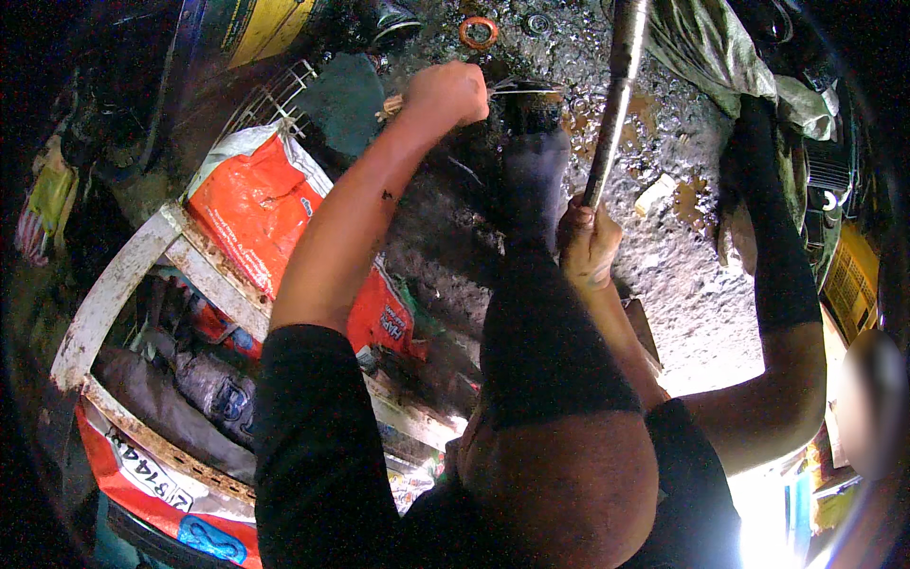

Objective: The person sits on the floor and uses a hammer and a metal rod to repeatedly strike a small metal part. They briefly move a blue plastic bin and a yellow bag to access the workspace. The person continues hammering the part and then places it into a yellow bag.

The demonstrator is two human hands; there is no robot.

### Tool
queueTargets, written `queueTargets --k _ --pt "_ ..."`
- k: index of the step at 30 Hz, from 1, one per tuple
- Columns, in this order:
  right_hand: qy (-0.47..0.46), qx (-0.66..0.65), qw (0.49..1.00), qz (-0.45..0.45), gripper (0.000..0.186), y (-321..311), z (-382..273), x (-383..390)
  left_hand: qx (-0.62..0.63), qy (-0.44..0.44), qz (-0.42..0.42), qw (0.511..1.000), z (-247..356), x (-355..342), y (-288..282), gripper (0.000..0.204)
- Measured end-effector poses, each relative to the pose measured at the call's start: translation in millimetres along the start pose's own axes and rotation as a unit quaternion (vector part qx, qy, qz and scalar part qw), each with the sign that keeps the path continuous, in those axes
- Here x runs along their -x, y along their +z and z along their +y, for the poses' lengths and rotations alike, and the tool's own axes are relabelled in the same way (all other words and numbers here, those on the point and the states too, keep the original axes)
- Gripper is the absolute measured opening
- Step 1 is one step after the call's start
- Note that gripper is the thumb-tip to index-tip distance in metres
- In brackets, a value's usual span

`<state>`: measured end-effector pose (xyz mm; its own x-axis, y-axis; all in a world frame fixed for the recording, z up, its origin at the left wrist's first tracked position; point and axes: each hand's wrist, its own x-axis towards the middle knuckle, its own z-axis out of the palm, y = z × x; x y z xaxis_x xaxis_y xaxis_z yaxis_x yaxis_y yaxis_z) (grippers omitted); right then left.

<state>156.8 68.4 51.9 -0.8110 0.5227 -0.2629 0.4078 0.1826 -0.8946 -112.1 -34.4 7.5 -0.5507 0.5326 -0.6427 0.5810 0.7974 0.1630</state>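
My left hand [445, 93] is closed round a tool with a wooden handle [391, 107]. A thin metal part [519, 87] sticks out on the other side of the fist, above a dark, wet-looking round object [538, 112]; I cannot tell whether they touch. The fist hides the tool's middle, so its exact kind does not show. My right hand [590, 245], further right and nearer to me, is wrapped round the lower end of a long shiny metal rod [621, 81]. The rod slants up past the top edge of the view.
An orange ring [479, 33] and a small dark ring [537, 25] lie on the oily ground ahead. At left stand a rusty white frame [118, 294] and a red-and-white sack [256, 204]. Grey cloth [706, 52] bunches at far right; a yellow crate [851, 280] is below.
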Motion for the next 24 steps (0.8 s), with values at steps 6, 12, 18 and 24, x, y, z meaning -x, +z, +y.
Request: queueTargets --k 6,12,18,24 --pt "-0.019 0.023 0.999 0.010 0.036 2 16 6 -0.014 0.032 -0.069 0.997 5 -7 -27 0.034" --pt "0.149 0.037 0.988 0.026 0.038 5 25 1 -0.040 0.013 -0.063 0.997 9 2 -20 0.035" --pt "0.081 0.124 0.989 0.008 0.045 13 27 -1 -0.060 0.031 -0.045 0.997 8 -1 -22 0.031" --pt "0.064 -0.031 0.997 0.036 0.041 9 20 3 -0.030 0.026 -0.101 0.994 12 -3 -33 0.034"
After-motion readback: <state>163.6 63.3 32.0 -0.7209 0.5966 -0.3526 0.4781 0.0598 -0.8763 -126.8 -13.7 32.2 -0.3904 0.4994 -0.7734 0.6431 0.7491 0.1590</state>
